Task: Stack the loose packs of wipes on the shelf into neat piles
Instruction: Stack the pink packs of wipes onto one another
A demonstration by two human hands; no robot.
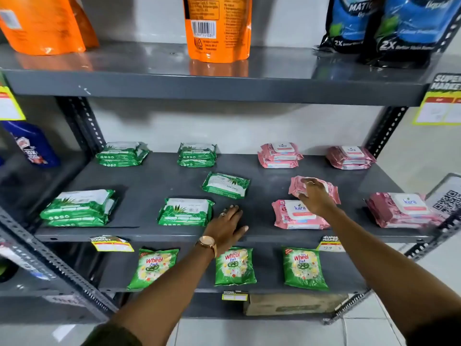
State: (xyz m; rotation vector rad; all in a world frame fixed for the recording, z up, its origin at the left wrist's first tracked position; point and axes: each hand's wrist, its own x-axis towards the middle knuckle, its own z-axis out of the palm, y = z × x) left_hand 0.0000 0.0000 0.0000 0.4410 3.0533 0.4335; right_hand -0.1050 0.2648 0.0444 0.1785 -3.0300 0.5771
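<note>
Two hands over grey shelf (149, 176): right hand (314, 196) grip clasping loose pink pack (331, 189), raised behind front pink pack (298, 216); left hand (225, 224) grip released, flat, beside front green pack (185, 212). Loose green pack (225, 185) askew mid-shelf.

The dark grey shelf (149, 181) carries green wipes packs (185, 212) with white leaf-printed tops along its left half and pink wipes packs (296, 216) with white labels along its right. Orange pouches (218, 26) stand above; green detergent sachets (234, 265) lie below.
</note>
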